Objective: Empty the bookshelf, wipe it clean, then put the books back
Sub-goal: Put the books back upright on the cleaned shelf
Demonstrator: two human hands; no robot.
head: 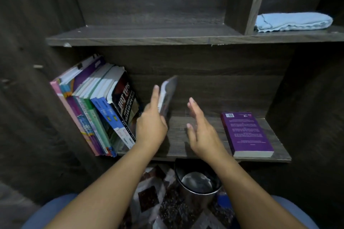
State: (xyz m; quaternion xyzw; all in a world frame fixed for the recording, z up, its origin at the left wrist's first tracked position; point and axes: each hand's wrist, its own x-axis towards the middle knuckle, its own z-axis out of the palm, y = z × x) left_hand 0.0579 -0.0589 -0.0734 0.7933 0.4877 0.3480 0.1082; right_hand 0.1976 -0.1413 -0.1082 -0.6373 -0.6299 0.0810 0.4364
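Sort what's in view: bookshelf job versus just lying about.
For the job:
leaning books
upright book, held by the left hand
purple book, lying flat
shelf
folded blue cloth

Lying about:
metal bin, below the shelf

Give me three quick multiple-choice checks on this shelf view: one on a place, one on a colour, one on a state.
1. Where is the folded cloth? A lower shelf B upper shelf, right compartment C in the bin
2. What colour is the book lying flat? A red B green C purple
3. The right hand is: A gripping the cloth B open, holding nothing C a fist
Answers: B, it lies in the upper right compartment; C, its cover is purple; B, its fingers are straight, apart from the standing book that the left hand holds.
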